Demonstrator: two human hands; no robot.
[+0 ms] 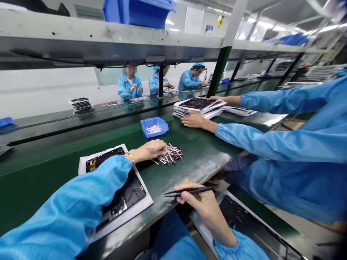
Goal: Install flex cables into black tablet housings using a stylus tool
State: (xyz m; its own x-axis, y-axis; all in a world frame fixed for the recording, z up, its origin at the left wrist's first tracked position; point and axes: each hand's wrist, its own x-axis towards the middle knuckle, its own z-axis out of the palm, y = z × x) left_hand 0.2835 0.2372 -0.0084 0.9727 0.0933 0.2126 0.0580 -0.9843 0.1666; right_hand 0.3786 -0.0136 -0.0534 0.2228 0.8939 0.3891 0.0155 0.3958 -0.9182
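Head view, positions read clockwise from frame centre. The person's left hand (148, 151) is resting at 8 o'clock on a green conveyor belt (40, 162), its fingers curling together against the near edge of a pile of small metal parts (170, 154) at 6 o'clock; whether they are clamping a part cannot be told. The left forearm is lying across a dark device panel (132, 191) on a white sheet (141, 216). The right hand (200, 206), at 5 o'clock, is clamping black tweezers (189, 191) between thumb and fingers, tips pointing toward 9 o'clock; whether the tips are meeting cannot be told. A blue tray (154, 127) holding white parts is sitting at 9 o'clock. A co-worker's hands (195, 120) are resting at 2 o'clock on stacked panels (199, 104). Three people in blue smocks (157, 81) are sitting across the belt at 11 to 12 o'clock.
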